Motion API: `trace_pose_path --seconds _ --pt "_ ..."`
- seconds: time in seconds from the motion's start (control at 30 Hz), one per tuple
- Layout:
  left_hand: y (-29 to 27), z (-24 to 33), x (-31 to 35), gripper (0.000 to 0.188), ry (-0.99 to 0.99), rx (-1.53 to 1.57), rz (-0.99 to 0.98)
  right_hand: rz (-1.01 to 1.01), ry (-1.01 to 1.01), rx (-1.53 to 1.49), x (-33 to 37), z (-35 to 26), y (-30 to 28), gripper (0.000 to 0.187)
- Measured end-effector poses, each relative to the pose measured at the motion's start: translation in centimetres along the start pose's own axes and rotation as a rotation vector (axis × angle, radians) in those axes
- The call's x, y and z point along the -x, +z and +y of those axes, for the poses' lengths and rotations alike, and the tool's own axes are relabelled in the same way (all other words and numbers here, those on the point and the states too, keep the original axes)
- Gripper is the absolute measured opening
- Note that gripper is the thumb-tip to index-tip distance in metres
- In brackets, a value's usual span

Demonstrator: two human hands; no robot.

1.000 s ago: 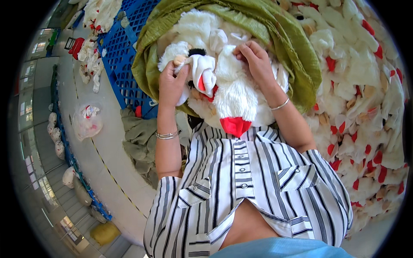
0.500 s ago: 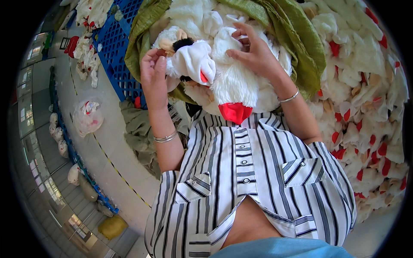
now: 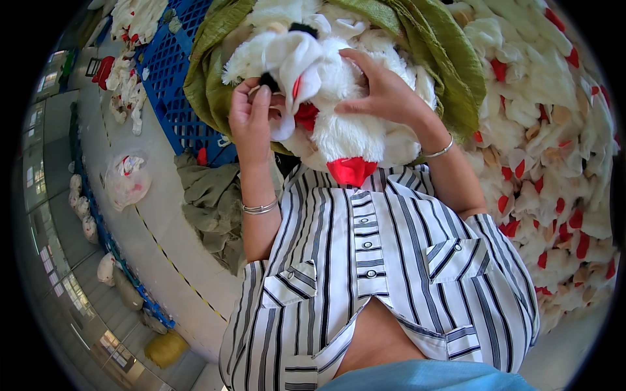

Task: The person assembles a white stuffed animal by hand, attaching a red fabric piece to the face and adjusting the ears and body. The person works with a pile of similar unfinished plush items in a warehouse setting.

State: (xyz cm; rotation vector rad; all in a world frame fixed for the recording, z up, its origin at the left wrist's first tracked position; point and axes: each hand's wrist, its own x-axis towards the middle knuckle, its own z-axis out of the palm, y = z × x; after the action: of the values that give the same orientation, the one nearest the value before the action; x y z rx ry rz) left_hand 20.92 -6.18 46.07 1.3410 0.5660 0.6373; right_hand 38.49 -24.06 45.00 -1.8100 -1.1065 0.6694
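In front of my chest lies an unstuffed white plush animal skin (image 3: 295, 58) with black furry patches and a red strip like a mouth. My left hand (image 3: 253, 112) is closed on its left edge, thumb and fingers pinching the cloth beside a black patch. Fingers apart and curved, my right hand (image 3: 388, 91) rests over a fluffy white plush piece (image 3: 345, 133) and appears to touch its fur. A red cloth tip (image 3: 353, 171) sticks out of that piece toward my shirt. More white plush lies underneath, within an olive-green woven sack (image 3: 450, 72).
A large heap of white plush pieces with red parts (image 3: 521, 169) fills the right side. Blue plastic pallets (image 3: 171, 85) stand at the left. Grey-green fabric (image 3: 212, 208) and a clear bag (image 3: 128, 179) lie on the floor.
The plush skin has turned and lifted slightly, showing more red beneath. My left hand has moved right and gripped its edge; my right hand has shifted slightly down and left.
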Motion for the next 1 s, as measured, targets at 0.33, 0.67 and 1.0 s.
trace_pose_path --seconds 0.33,0.67,1.0 --pt "2.1 2.2 2.1 0.025 0.154 -0.019 -0.428 0.239 -0.158 -0.297 -0.4 0.3 1.5 0.050" --pt "2.1 0.9 2.8 0.028 -0.136 0.208 -0.207 0.123 -0.593 -1.192 -6.1 -15.3 -5.8 0.029" --pt "-2.2 7.5 -1.2 0.022 0.250 0.152 0.051 0.245 -0.547 -1.008 -11.4 -6.5 -10.9 0.030"
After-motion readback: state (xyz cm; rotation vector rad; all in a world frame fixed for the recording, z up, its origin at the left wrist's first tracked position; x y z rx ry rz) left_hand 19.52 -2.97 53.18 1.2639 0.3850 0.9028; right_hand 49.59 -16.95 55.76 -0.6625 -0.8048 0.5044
